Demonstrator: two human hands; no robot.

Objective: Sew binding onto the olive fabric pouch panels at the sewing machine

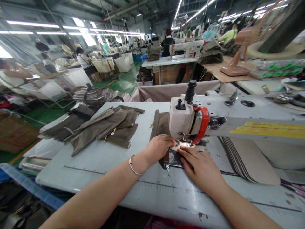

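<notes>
At the sewing machine's needle, a small pale piece of material (175, 148) lies beneath the presser foot (183, 143). My left hand (160, 148) has its fingers closed at the left edge of this piece; a bracelet circles that wrist. From the right, my right hand (199, 160) rests its outstretched fingertips on the piece, thumb apart, close to the needle. The white sewing machine head (182, 114) with its orange-red guard (202, 125) stands over both hands. Just behind my left hand lies a brown-grey fabric panel (162, 123) with a zipper pull, partly hidden by the machine.
Brown-grey zippered fabric pieces (107, 125) are heaped on the left of the table (95, 178). Pale flat panels (252, 159) are fanned out under the machine arm, with scissors (294, 187) beside them. A bundled stack (69, 121) sits at the left edge. Other people work farther back.
</notes>
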